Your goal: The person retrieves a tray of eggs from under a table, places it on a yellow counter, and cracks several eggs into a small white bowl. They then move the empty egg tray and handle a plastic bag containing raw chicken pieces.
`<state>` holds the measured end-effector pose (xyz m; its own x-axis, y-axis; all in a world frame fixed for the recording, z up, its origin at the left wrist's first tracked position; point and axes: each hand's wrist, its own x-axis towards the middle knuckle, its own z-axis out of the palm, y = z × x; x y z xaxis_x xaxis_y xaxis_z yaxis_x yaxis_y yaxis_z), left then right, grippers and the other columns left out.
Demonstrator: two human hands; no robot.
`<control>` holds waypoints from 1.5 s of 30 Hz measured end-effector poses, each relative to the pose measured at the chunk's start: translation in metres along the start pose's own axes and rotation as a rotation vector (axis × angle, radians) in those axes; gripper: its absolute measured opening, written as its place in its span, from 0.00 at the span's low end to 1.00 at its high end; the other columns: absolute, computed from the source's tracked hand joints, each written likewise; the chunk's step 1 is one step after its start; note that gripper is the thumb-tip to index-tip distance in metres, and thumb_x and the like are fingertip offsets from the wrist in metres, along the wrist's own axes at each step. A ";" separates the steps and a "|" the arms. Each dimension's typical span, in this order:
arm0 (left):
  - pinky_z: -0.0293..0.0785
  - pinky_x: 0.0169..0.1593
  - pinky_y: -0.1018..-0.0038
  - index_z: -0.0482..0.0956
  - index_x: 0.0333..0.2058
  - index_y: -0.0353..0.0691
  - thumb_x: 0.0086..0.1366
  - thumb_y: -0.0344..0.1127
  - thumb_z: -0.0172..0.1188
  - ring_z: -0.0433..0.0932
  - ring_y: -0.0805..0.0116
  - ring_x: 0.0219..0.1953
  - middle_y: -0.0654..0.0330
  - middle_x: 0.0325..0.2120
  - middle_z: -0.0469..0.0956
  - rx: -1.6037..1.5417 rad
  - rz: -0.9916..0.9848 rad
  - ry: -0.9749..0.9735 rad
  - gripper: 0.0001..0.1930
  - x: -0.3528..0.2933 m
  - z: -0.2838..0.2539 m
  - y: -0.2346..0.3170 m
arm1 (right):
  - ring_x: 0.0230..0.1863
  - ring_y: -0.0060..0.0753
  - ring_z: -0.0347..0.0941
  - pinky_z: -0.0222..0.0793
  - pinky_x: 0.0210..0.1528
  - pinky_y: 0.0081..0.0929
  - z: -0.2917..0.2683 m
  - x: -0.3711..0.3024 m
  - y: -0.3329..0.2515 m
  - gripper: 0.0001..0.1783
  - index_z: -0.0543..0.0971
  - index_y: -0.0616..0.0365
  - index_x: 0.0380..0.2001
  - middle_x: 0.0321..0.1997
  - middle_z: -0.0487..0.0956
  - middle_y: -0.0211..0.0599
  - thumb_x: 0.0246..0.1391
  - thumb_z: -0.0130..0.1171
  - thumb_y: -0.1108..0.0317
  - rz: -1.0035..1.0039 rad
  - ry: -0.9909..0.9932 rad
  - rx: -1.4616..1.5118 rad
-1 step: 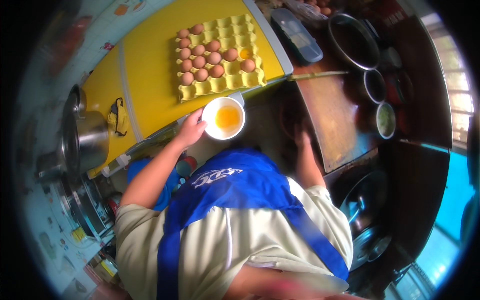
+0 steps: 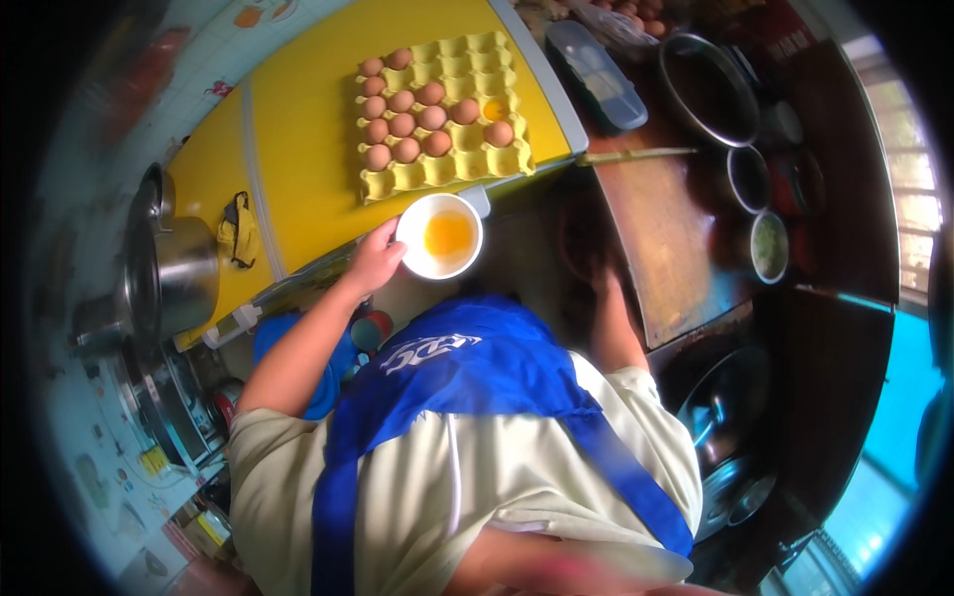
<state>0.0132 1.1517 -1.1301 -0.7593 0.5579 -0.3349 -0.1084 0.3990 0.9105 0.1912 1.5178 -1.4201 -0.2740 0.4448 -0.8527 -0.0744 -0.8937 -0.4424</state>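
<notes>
Cup: in the head view, the white cup [image 2: 415,223] is held out in front of the apron [image 2: 452,333], just off the near edge of the yellow top [image 2: 308,119], close to its right corner; its mouth is turned up, probably so that nothing is spilled
Egg: an orange-yellow liquid [image 2: 449,236], raw egg by its look, is pooled inside the cup
Left hand: the cup is gripped at its left side by the left hand [image 2: 378,260], thumb against the wall and the other fingers closed around, partly hidden; a side grip seems chosen so that the mouth is left uncovered
Right hand: the right hand [image 2: 604,274] is lowered into shadow beside the left edge of the brown board [image 2: 676,238]; how far its fingers are opened, and whether anything is grasped, cannot be told
Tray: the egg tray [image 2: 467,164] is set at the right end of the yellow top, by its near edge, presumably for easy reach
Eggs: the brown eggs [image 2: 432,117] are seated mostly toward the tray's left edge, each cupped in its own hollow, likely against rolling; an orange patch [image 2: 494,110] is seen in one hollow near the right edge
</notes>
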 end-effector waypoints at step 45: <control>0.65 0.51 0.60 0.75 0.40 0.41 0.46 0.34 0.67 0.68 0.56 0.48 0.58 0.42 0.69 0.995 0.649 0.241 0.20 0.202 0.004 0.073 | 0.40 0.39 0.74 0.71 0.46 0.30 0.280 -0.194 -0.082 0.27 0.74 0.65 0.46 0.39 0.76 0.45 0.45 0.67 0.62 -1.133 -0.928 -1.303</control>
<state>-0.1454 1.2967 -1.1327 -0.6009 0.7542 0.2648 0.7969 0.5393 0.2723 -0.0182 1.4883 -1.1405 -0.9837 0.1359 0.1180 -0.0331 0.5075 -0.8610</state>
